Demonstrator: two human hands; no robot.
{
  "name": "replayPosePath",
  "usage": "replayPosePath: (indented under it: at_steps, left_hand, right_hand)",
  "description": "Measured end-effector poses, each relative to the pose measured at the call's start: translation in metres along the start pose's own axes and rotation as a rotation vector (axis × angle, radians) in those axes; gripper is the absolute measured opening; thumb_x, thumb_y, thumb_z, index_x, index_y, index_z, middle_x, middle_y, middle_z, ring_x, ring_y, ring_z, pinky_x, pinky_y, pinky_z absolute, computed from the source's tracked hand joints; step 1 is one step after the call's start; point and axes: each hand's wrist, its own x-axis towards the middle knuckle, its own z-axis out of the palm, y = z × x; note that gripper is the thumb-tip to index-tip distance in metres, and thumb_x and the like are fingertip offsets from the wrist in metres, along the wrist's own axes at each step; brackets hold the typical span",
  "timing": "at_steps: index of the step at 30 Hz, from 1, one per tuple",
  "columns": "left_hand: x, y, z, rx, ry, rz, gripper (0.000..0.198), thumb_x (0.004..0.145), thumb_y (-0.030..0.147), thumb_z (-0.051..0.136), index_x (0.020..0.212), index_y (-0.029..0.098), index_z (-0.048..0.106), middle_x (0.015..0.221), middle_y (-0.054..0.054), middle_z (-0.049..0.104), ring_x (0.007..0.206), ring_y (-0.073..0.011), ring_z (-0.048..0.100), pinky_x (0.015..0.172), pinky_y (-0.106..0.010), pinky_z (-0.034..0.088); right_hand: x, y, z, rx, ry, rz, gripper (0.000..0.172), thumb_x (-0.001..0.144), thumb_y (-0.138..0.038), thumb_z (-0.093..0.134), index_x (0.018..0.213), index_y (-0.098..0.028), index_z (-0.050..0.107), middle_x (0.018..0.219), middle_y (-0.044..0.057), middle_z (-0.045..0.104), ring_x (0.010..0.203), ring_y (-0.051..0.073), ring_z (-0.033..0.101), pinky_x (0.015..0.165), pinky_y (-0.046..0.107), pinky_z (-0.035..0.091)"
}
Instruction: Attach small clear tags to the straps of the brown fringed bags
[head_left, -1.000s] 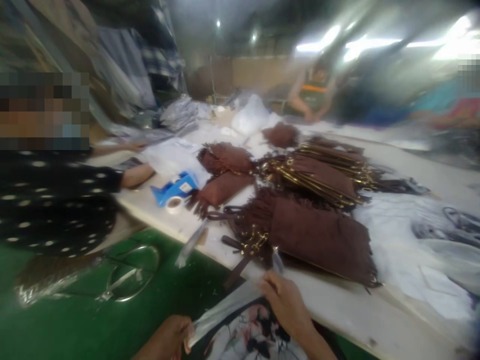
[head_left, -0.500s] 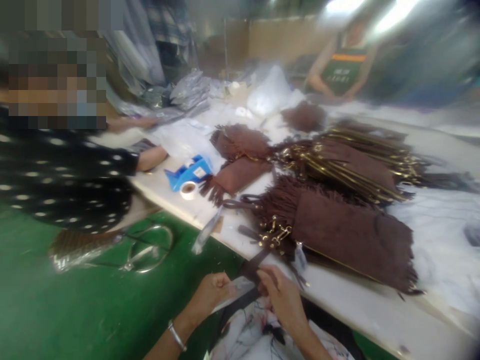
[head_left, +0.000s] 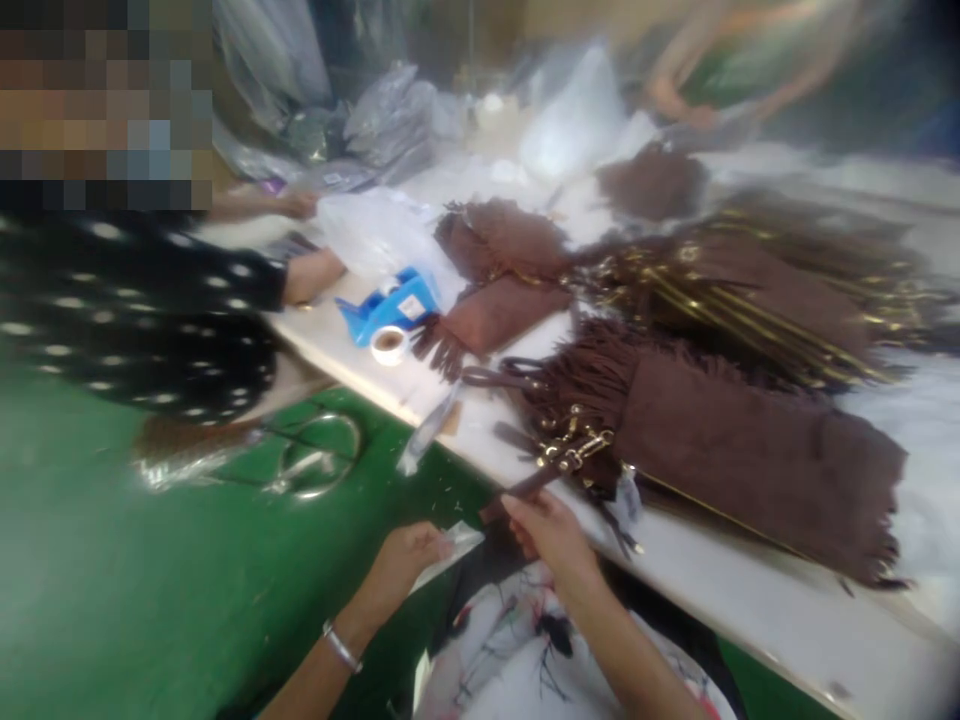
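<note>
My left hand (head_left: 412, 562), with a bracelet at the wrist, pinches a small clear plastic piece (head_left: 459, 546) in front of my lap. To its right, my right hand (head_left: 541, 525) grips the end of a dark brown strap (head_left: 517, 492) at the table edge. That strap reaches up to gold clasps (head_left: 574, 445) beside a large brown fringed suede bag (head_left: 757, 460). A small clear wrapped item (head_left: 628, 498) lies against the bag's lower edge. The two hands are apart.
A blue tape dispenser (head_left: 394, 308) and a tape roll (head_left: 389, 345) stand near more brown fringed pieces (head_left: 510, 310). A person in a dotted top (head_left: 135, 300) works at the left; another person's hands (head_left: 690, 110) are at the back. A metal-framed stool (head_left: 319, 460) stands below.
My left hand has drawn away from my right with the plastic piece, which no longer touches the strap. The view has shifted, and the bags appear further right.
</note>
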Motion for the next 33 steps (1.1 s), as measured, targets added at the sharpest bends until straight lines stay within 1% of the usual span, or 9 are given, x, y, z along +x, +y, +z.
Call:
replayPosePath:
  at_steps: [3, 6, 8, 12, 16, 21, 27, 30, 33]
  left_hand:
    - [-0.003, -0.004, 0.0, -0.048, -0.002, 0.032, 0.04, 0.069, 0.052, 0.075, 0.069, 0.014, 0.062, 0.065, 0.0, 0.058, 0.06, -0.0125, 0.048, 0.057, -0.024, 0.033]
    - [-0.003, -0.004, 0.005, -0.063, 0.0, 0.042, 0.038, 0.071, 0.049, 0.074, 0.07, 0.013, 0.062, 0.066, 0.0, 0.058, 0.06, -0.0123, 0.048, 0.057, -0.024, 0.033]
    - [-0.003, -0.002, 0.01, -0.053, -0.008, 0.055, 0.037, 0.072, 0.047, 0.074, 0.071, 0.012, 0.063, 0.067, -0.001, 0.059, 0.061, -0.0124, 0.048, 0.058, -0.024, 0.033]
    - [0.0, 0.005, 0.016, -0.042, -0.044, 0.057, 0.034, 0.073, 0.044, 0.074, 0.073, 0.012, 0.063, 0.067, -0.001, 0.06, 0.061, -0.0123, 0.048, 0.058, -0.024, 0.033]
    - [-0.001, 0.01, 0.016, -0.012, -0.056, 0.07, 0.033, 0.075, 0.043, 0.072, 0.074, 0.012, 0.064, 0.065, 0.0, 0.059, 0.059, -0.0115, 0.047, 0.057, -0.024, 0.032]
    - [-0.007, 0.02, 0.012, 0.114, -0.051, 0.107, 0.026, 0.078, 0.039, 0.067, 0.075, 0.014, 0.064, 0.065, 0.002, 0.06, 0.06, -0.0125, 0.05, 0.057, -0.024, 0.031]
    - [-0.015, 0.041, 0.011, 0.434, -0.002, 0.284, 0.018, 0.083, 0.033, 0.06, 0.075, 0.018, 0.066, 0.073, 0.002, 0.063, 0.074, -0.0162, 0.056, 0.067, -0.025, 0.035]
    - [-0.018, 0.046, 0.012, 0.465, -0.003, 0.313, 0.016, 0.084, 0.032, 0.059, 0.075, 0.019, 0.065, 0.073, 0.003, 0.063, 0.074, -0.016, 0.057, 0.069, -0.025, 0.035]
    - [-0.019, 0.043, 0.012, 0.424, -0.019, 0.323, 0.016, 0.084, 0.031, 0.06, 0.076, 0.019, 0.065, 0.075, 0.003, 0.063, 0.075, -0.0158, 0.057, 0.07, -0.025, 0.036]
  right_hand:
    - [-0.003, 0.003, -0.002, 0.093, -0.031, 0.011, 0.038, 0.068, -0.046, 0.076, 0.086, -0.016, 0.06, 0.058, -0.006, 0.051, 0.048, 0.007, 0.046, 0.039, 0.016, 0.035]
    - [-0.007, 0.002, -0.002, 0.153, -0.063, 0.019, 0.041, 0.065, -0.045, 0.079, 0.089, -0.016, 0.063, 0.071, -0.002, 0.058, 0.06, 0.01, 0.053, 0.044, 0.016, 0.041]
    - [-0.008, 0.001, -0.002, 0.159, -0.076, 0.007, 0.041, 0.066, -0.045, 0.079, 0.09, -0.016, 0.063, 0.075, -0.001, 0.06, 0.062, 0.01, 0.055, 0.045, 0.017, 0.041]
    - [-0.009, 0.0, -0.004, 0.128, -0.091, -0.007, 0.04, 0.068, -0.046, 0.078, 0.089, -0.015, 0.063, 0.068, -0.002, 0.057, 0.056, 0.009, 0.052, 0.044, 0.017, 0.04]
    - [-0.011, 0.0, -0.005, 0.101, -0.097, -0.01, 0.039, 0.069, -0.047, 0.076, 0.087, -0.015, 0.061, 0.062, -0.004, 0.054, 0.051, 0.008, 0.048, 0.043, 0.017, 0.037]
    - [-0.013, -0.002, -0.006, 0.057, -0.066, -0.046, 0.038, 0.07, -0.045, 0.074, 0.088, -0.015, 0.062, 0.061, -0.004, 0.054, 0.051, 0.008, 0.046, 0.043, 0.019, 0.036]
    - [-0.012, -0.003, -0.005, 0.054, -0.041, -0.05, 0.036, 0.071, -0.045, 0.073, 0.088, -0.015, 0.061, 0.062, -0.003, 0.057, 0.051, 0.009, 0.047, 0.044, 0.02, 0.036]
    - [-0.012, -0.002, -0.004, 0.061, -0.047, -0.065, 0.036, 0.071, -0.046, 0.073, 0.088, -0.015, 0.061, 0.065, -0.001, 0.06, 0.052, 0.009, 0.047, 0.045, 0.02, 0.038]
    - [-0.012, -0.002, -0.004, 0.063, -0.039, -0.07, 0.037, 0.071, -0.046, 0.072, 0.087, -0.015, 0.06, 0.064, -0.002, 0.058, 0.051, 0.009, 0.047, 0.045, 0.02, 0.037]
